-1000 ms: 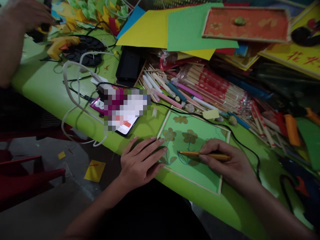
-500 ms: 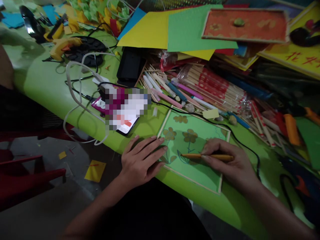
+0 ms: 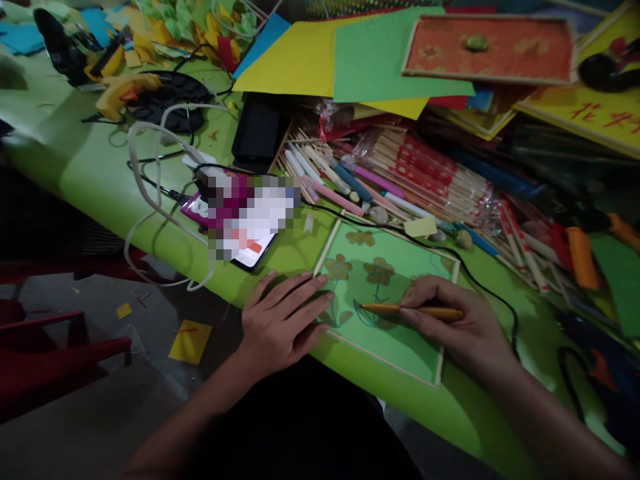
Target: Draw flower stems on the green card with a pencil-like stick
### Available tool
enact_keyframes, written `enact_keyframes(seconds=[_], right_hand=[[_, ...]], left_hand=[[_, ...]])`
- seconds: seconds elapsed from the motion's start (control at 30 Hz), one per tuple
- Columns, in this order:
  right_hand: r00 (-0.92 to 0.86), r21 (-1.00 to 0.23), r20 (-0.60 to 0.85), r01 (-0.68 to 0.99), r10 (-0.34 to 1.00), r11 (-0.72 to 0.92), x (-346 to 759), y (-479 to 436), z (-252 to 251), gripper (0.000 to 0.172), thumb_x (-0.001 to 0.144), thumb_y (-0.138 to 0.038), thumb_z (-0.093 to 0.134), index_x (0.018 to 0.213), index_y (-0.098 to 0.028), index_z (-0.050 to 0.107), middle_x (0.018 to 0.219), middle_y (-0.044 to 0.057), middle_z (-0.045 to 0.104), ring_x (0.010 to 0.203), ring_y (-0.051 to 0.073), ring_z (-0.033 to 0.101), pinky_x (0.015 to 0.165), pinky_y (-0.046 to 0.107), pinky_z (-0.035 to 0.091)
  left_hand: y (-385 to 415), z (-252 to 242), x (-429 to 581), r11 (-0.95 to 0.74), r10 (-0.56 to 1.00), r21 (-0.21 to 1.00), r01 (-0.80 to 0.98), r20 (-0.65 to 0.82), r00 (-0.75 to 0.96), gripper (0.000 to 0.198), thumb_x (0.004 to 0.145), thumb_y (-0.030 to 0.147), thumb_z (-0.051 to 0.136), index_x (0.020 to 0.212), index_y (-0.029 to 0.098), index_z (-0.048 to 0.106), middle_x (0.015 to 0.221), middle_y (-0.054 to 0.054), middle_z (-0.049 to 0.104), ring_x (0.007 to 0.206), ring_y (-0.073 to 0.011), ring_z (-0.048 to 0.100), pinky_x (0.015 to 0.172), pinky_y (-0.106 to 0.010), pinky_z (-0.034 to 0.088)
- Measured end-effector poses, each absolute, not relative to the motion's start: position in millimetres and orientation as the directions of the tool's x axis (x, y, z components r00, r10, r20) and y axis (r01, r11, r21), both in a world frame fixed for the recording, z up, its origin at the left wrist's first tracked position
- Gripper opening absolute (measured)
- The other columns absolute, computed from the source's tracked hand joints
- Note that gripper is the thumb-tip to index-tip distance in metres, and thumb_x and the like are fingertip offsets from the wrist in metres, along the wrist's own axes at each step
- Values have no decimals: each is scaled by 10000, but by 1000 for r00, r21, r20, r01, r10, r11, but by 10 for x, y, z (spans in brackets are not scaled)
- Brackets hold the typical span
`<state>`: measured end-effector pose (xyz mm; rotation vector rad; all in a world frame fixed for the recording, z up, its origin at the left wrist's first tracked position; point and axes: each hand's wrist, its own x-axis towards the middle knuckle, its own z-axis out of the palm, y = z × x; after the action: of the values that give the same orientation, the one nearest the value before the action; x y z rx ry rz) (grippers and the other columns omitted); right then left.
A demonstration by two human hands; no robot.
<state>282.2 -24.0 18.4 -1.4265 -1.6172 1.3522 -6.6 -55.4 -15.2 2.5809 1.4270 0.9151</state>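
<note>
Desk [image 3: 70,153] was bright green, pretty cluttered, and slanted right across your view. Big loose sheets lay at the back, a yellow sheet [image 3: 290,57] and a green sheet [image 3: 385,57] overlapping, with an orange framed panel [image 3: 460,63] resting partly on the green one. Your green framed panel [image 3: 357,287] lay flat near the front edge, brownish flowers and blue outlines on it. Behind it was a plastic-wrapped bundle of sticks [image 3: 425,163]. Your left hand [image 3: 280,323] was open, fingers spread, fingertips over the panel's left side. Your right hand [image 3: 453,320] was closed in a pinch grip over the panel's right side. Phone [image 3: 255,252] sat lit up beyond your left hand. Smallest bit: the golden-brown pen [image 3: 383,309] in your right fingers, tip right by a blue leaf outline; couldn't tell if it touched.
</note>
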Motion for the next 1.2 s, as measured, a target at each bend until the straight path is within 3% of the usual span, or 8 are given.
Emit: enact_keyframes(seconds=[1.2], right_hand=[[-266,-938,-182,335,947,-87,2849,-241,172,172,863,-378,781,814,-234,700,769,25,673,667,170,615,601,274,480]], left_hand=[[-554,-156,-68,-571,786,307,761,470,401,300,955,346,604,1226,289,717,1333,2,710,1205,-225,683,1172,-449,345]])
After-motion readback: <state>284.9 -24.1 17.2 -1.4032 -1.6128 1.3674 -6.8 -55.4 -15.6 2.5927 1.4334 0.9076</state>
